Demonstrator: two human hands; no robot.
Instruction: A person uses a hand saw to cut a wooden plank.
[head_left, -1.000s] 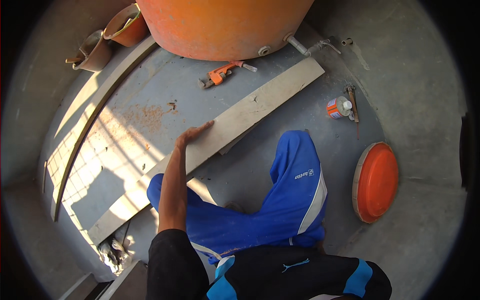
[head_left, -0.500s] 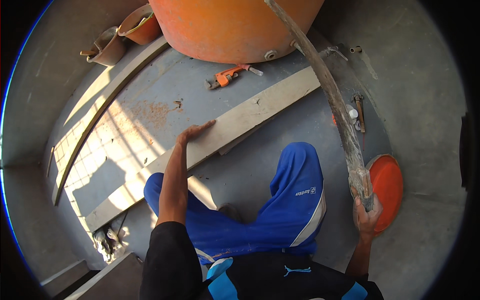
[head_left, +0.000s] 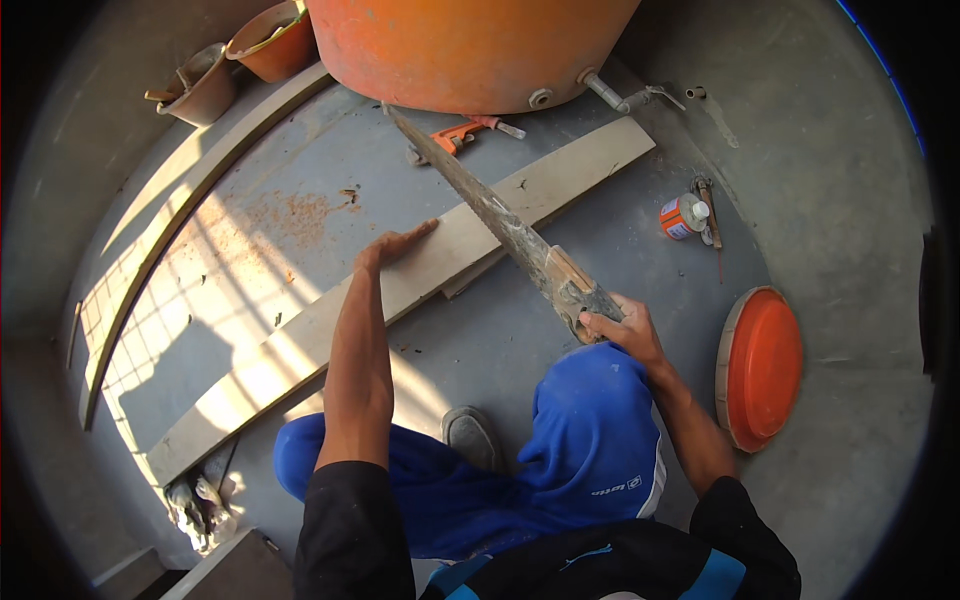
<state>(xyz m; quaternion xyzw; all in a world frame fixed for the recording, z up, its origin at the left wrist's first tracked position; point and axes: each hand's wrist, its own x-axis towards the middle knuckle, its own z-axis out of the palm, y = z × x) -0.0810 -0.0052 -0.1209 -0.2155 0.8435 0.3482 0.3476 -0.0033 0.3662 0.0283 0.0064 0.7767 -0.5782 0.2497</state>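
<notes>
A long pale wooden board (head_left: 420, 275) lies slantwise before me, with a small block (head_left: 474, 277) partly hidden under its near edge. My left hand (head_left: 393, 245) rests on the board with its fingers stretched out. In my right hand (head_left: 628, 332) is a worn handsaw (head_left: 495, 215), gripped by its handle above my right knee. Its blade slants up to the left over the board; I cannot tell whether the teeth touch the wood.
Beyond the board lies an orange pipe wrench (head_left: 455, 137), near a large orange tank (head_left: 470, 60) with a tap. Two buckets (head_left: 203, 92) stand far left beside a long wood strip (head_left: 200, 215). On the right are a small bottle (head_left: 683, 216), a hammer-like tool (head_left: 708, 205) and a red round lid (head_left: 768, 370).
My right hand has brought the saw left and inward, from beside the red lid to across the board. My left hand has stayed on the board. The small bottle is now uncovered.
</notes>
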